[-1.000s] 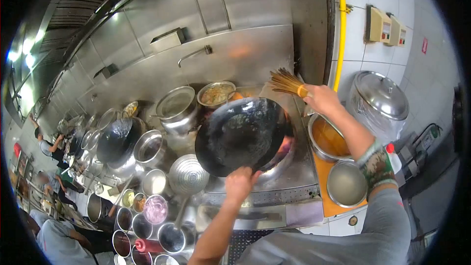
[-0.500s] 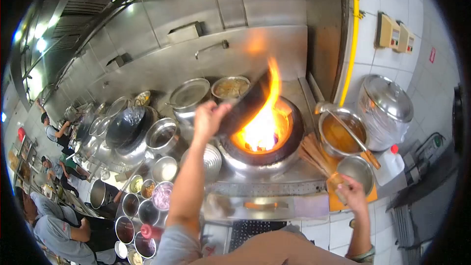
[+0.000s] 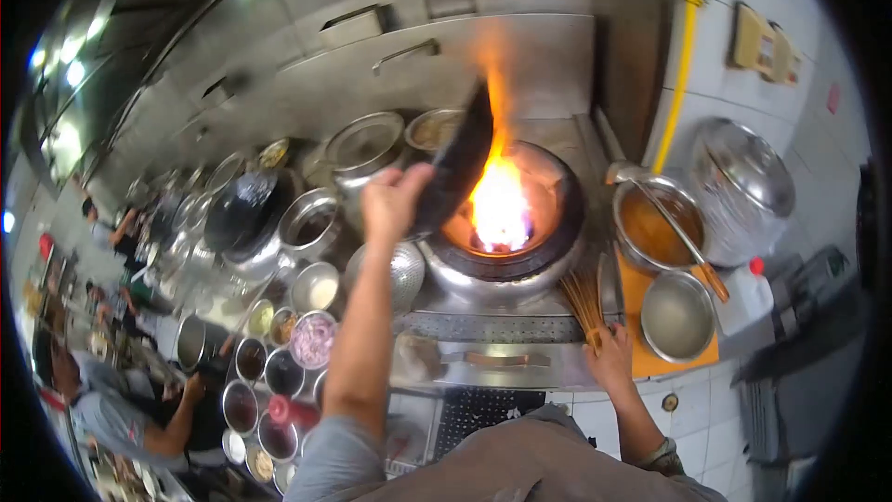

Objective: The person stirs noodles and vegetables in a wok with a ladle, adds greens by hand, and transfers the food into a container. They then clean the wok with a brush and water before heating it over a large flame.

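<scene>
A black wok (image 3: 457, 167) is tilted steeply on its side at the left of the burner, its near edge gripped by my left hand (image 3: 393, 203). Tall orange flames (image 3: 500, 200) rise from the round burner (image 3: 548, 265) beside it. To the burner's lower right, my right hand (image 3: 609, 353) is closed around the bound end of a bamboo brush (image 3: 584, 305), whose bristles point up and left toward the burner's rim.
On the right stand a pot of orange liquid (image 3: 650, 220) with a ladle (image 3: 683, 242) across it, a metal bowl (image 3: 678, 318) and a lidded pot (image 3: 743, 167). Ingredient containers (image 3: 313, 339) crowd the lower left. Co-workers (image 3: 130, 423) stand at far left.
The wok has tipped more upright and shifted slightly off the fire. My right hand has moved left and down with the brush, away from the metal bowl. The camera view has shifted a little.
</scene>
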A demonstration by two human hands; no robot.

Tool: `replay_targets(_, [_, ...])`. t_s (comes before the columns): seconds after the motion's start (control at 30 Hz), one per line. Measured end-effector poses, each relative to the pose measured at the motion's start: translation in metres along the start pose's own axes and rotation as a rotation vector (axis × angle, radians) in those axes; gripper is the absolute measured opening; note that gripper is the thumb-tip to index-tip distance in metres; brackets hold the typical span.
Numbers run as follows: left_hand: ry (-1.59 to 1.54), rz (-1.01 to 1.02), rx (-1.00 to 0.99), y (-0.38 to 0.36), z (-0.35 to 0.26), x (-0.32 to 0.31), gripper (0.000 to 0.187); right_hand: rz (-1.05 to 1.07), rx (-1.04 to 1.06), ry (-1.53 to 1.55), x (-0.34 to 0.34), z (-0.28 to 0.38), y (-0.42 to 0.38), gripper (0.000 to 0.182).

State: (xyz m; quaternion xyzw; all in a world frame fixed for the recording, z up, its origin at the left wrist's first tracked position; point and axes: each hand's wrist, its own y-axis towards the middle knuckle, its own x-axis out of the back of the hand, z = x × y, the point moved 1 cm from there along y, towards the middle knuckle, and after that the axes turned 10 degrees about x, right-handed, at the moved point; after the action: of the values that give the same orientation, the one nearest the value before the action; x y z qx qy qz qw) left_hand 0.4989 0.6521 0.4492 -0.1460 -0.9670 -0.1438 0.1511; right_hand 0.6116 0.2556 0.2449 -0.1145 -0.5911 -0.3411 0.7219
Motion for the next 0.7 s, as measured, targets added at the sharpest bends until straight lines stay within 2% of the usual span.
replay_targets(0.03, [0.144, 0.007, -0.125, -0.013, 0.014, -0.007, 0.039, -0.030, 0.083, 0.127, 0.006, 0.008, 0.008, 0.052])
replay_targets(0.07, [0.111, -0.001, -0.195, -0.040, 0.013, -0.017, 0.041, -0.011, 0.143, 0.140, 0.009, 0.017, 0.015, 0.052])
replay_targets(0.13, [0.302, 0.003, -0.438, -0.078, 0.034, -0.033, 0.043, 0.119, 0.241, 0.504, 0.008, 0.037, 0.027, 0.047])
replay_targets(0.17, [0.400, 0.023, -0.561, -0.099, 0.040, -0.040, 0.040, 0.151, 0.326, 0.522, 0.013, 0.053, 0.035, 0.047])
replay_targets(0.2, [0.353, -0.020, -0.654, -0.118, 0.040, -0.048, 0.044, 0.264, 0.338, 0.629, 0.020, 0.070, 0.040, 0.047])
replay_targets(0.23, [0.356, 0.052, -0.655, -0.131, 0.049, -0.055, 0.038, 0.385, 0.342, 0.725, 0.018, 0.081, 0.045, 0.047])
replay_targets(0.27, [0.383, 0.101, -0.689, -0.140, 0.058, -0.063, 0.034, 0.448, 0.459, 0.679, 0.006, 0.086, 0.049, 0.048])
replay_targets(0.33, [0.383, 0.189, -0.738, -0.153, 0.068, -0.076, 0.033, 0.606, 0.535, 0.783, -0.002, 0.102, 0.050, 0.046])
replay_targets(0.47, [0.423, 0.210, -0.652, -0.151, 0.083, -0.097, 0.032, 0.740, 0.825, 0.787, -0.049, 0.110, 0.043, 0.044])
replay_targets(0.53, [0.429, 0.191, -0.647, -0.151, 0.092, -0.114, 0.030, 0.914, 0.884, 0.835, -0.062, 0.118, 0.037, 0.040])
replay_targets(0.57, [0.428, 0.180, -0.653, -0.150, 0.092, -0.120, 0.030, 1.078, 0.795, 0.626, -0.047, 0.131, 0.037, 0.040])
replay_targets(0.6, [0.432, 0.152, -0.644, -0.146, 0.090, -0.123, 0.031, 1.103, 0.829, 0.623, -0.046, 0.138, 0.037, 0.040])
replay_targets(0.63, [0.432, 0.124, -0.632, -0.144, 0.088, -0.126, 0.033, 1.054, 0.959, 0.693, -0.044, 0.142, 0.036, 0.041])
replay_targets(0.67, [0.505, 0.218, -0.564, -0.140, 0.093, -0.137, 0.034, 1.000, 1.087, 0.764, -0.044, 0.145, 0.034, 0.043])
replay_targets(0.7, [0.576, 0.307, -0.499, -0.138, 0.096, -0.142, 0.037, 0.765, 1.320, 0.807, -0.078, 0.136, 0.026, 0.043])
